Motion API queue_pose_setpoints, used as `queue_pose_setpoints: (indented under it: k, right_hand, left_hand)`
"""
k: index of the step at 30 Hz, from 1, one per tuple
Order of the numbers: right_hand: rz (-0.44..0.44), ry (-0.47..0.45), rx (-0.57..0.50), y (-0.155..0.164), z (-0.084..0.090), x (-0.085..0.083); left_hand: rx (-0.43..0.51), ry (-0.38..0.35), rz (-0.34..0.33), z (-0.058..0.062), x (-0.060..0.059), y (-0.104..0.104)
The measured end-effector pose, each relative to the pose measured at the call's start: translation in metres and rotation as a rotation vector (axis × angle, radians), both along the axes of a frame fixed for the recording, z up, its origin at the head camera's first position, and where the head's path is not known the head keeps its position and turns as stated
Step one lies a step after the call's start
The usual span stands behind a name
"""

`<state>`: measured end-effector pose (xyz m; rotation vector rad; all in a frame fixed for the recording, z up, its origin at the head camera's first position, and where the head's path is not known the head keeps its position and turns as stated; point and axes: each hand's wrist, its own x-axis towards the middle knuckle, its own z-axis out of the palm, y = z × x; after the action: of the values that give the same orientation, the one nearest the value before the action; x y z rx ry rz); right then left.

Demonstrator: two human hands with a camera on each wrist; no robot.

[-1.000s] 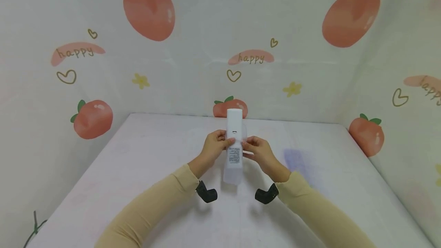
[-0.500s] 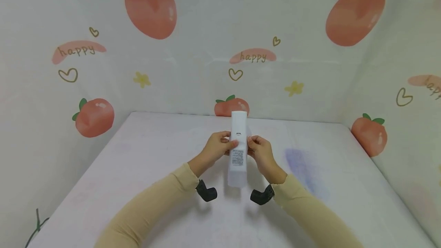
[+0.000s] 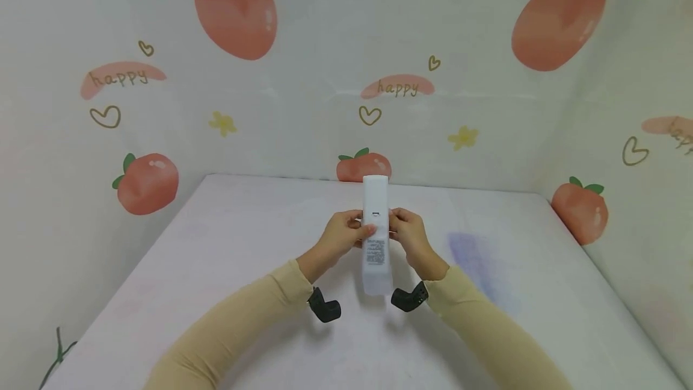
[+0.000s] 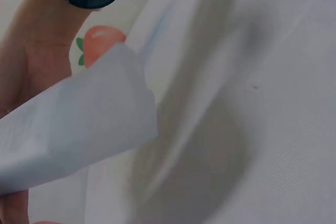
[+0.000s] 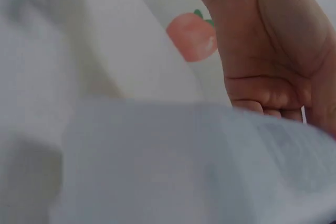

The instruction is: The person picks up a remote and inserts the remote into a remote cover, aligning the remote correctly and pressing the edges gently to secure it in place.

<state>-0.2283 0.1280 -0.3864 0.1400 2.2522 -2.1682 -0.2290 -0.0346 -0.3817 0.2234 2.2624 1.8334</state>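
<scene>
Near: tan sleeves (image 3: pixel 238 318) over white table (image 3: pixel 162 294). Left hand (image 3: pixel 340 238) and right hand (image 3: pixel 412 239) pinch white remote (image 3: pixel 376 233) at mid-length, raised above table, label side up. Back cover appears still closed; opening seems not yet done. Peach-print wall (image 3: pixel 238 17) behind.
</scene>
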Motion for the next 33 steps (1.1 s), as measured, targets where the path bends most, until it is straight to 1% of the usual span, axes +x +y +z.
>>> queue_pose_setpoints:
  k: [3, 5, 7, 10, 13, 16, 18, 19, 23, 24, 25, 27, 30, 33]
  right_hand:
    - [-0.004, 0.05, -0.03, -0.001, 0.001, 0.001]
    - [0.0, 0.069, -0.051, -0.002, 0.001, 0.003]
    - [0.017, 0.07, -0.08, -0.002, 0.002, 0.006]
    - [0.072, 0.047, -0.092, -0.002, 0.005, 0.009]
    - [0.129, 0.025, -0.082, -0.001, 0.006, 0.01]
    - [0.158, 0.012, -0.043, 0.002, 0.005, 0.008]
    - [0.17, 0.012, -0.026, 0.005, 0.005, 0.007]
    - [0.17, 0.012, -0.027, 0.006, 0.005, 0.006]
    - [0.162, 0.008, -0.049, 0.012, 0.007, 0.004]
    - [0.163, 0.005, -0.059, 0.013, 0.008, 0.004]
    - [0.169, 0.002, -0.068, 0.013, 0.008, 0.004]
    - [0.189, -0.004, -0.074, 0.013, 0.01, 0.004]
    - [0.226, -0.004, -0.053, 0.011, 0.011, 0.003]
    - [0.253, -0.019, -0.002, 0.009, 0.011, 0.003]
  left_hand:
    - [0.018, 0.042, 0.032, -0.002, 0.0, 0.002]
    - [0.0, 0.081, 0.045, -0.003, -0.001, 0.002]
    - [-0.035, 0.125, 0.055, -0.003, -0.002, 0.001]
    - [-0.084, 0.179, 0.066, -0.003, -0.004, -0.001]
    - [-0.12, 0.213, 0.051, -0.002, -0.004, -0.002]
    - [-0.143, 0.218, 0.014, -0.002, -0.002, -0.002]
    - [-0.108, 0.194, -0.012, -0.003, -0.001, -0.003]
    - [-0.067, 0.167, -0.016, -0.003, -0.001, -0.003]
    - [0.138, 0.03, 0.001, -0.005, -0.002, -0.007]
    - [0.177, -0.006, 0.011, -0.006, -0.002, -0.008]
    - [0.202, -0.038, 0.018, -0.007, -0.001, -0.009]
    - [0.235, -0.077, 0.025, -0.01, -0.001, -0.008]
    - [0.283, -0.093, 0.078, -0.013, 0.001, -0.004]
    - [0.334, -0.115, 0.165, -0.017, 0.004, 0.002]
